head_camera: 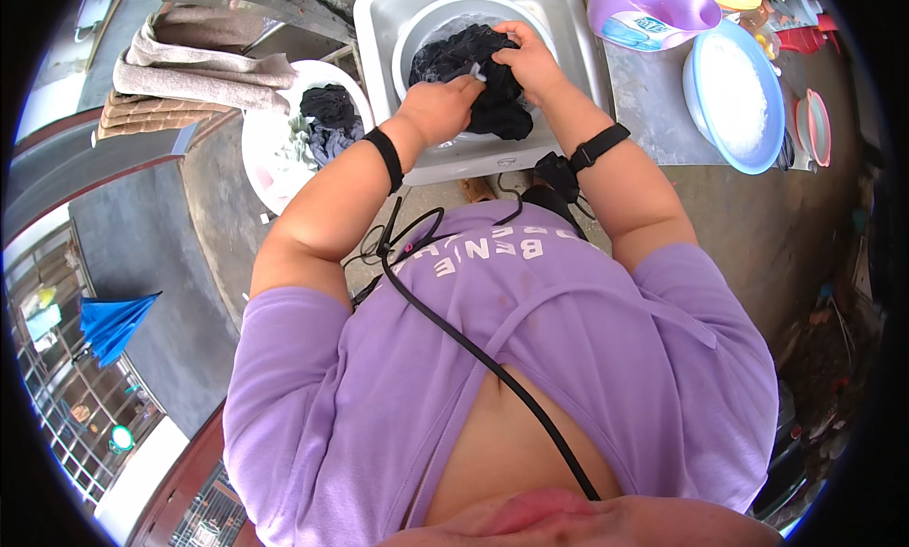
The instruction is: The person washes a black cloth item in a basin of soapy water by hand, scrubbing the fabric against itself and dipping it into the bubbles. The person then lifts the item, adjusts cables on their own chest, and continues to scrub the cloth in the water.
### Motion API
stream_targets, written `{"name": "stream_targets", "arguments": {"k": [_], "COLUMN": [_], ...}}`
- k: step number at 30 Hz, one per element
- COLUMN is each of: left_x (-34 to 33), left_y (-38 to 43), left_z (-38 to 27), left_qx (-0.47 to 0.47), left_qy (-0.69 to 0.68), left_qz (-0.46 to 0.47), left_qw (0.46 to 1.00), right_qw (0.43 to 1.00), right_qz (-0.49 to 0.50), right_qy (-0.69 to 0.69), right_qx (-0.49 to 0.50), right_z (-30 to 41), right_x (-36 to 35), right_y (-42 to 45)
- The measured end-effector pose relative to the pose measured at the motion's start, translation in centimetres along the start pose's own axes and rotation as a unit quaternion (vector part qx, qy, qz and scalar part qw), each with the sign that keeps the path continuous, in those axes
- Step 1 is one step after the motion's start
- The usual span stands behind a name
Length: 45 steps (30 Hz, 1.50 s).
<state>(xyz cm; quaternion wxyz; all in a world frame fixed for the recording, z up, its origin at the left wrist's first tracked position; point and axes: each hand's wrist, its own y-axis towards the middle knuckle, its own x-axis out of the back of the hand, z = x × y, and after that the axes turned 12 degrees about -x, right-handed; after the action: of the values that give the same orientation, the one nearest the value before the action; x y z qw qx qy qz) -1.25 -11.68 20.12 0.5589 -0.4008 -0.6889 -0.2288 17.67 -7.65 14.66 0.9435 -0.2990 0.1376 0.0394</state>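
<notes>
Wet black cloth (497, 106) is bunched in a white round basin (405, 50), which stands inside a grey sink (373, 32). My left hand (440, 106) grips the near left part of the cloth, with a small whitish bit of fabric (477, 71) at its fingertips. On the cloth's right side, my right hand (529, 60) pinches a fold between thumb and fingers. Sudsy water (465, 25) shows around the cloth. Part of the cloth hangs over the basin's near rim.
Left of the sink stands a white tub (256, 142) with dark, grey and pale clothes, beside hanging towels (199, 78). On the right counter are a purple detergent bottle (650, 11) and a blue basin (774, 114) of white suds. A black cable (454, 330) runs down my front.
</notes>
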Motion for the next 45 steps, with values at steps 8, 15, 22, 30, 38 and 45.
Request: {"name": "stream_targets", "arguments": {"k": [8, 15, 22, 30, 38, 45], "left_x": [-2.4, -0.7, 1.4, -2.3, -0.7, -1.1], "left_y": [2.1, 2.8, 2.3, 4.0, 2.0, 1.0], "left_z": [-0.2, 0.0, 8.8, 11.5, 8.1, 9.3], "left_qx": [-0.008, -0.023, 0.069, -0.127, 0.002, 0.083], "left_qy": [0.065, -0.107, -0.300, -0.266, -0.505, -0.583], "left_qz": [0.358, 0.388, -0.152, -0.042, 0.045, -0.010], "left_qw": [0.931, 0.915, 0.939, 0.955, 0.862, 0.808], "right_qw": [0.987, 0.994, 0.988, 0.897, 0.934, 0.994], "right_qz": [0.122, 0.050, 0.135, 0.375, 0.313, 0.083], "right_qy": [-0.061, 0.084, 0.000, 0.233, 0.174, -0.054], "right_qx": [0.088, -0.039, -0.079, 0.025, 0.007, -0.050], "right_z": [-0.6, -0.5, 0.8, 6.1, 7.1, 4.6], "right_x": [-3.6, -1.8, 0.0, 0.9, 3.8, 5.3], "right_y": [-2.3, -2.0, -2.3, -4.0, -2.4, -2.7]}}
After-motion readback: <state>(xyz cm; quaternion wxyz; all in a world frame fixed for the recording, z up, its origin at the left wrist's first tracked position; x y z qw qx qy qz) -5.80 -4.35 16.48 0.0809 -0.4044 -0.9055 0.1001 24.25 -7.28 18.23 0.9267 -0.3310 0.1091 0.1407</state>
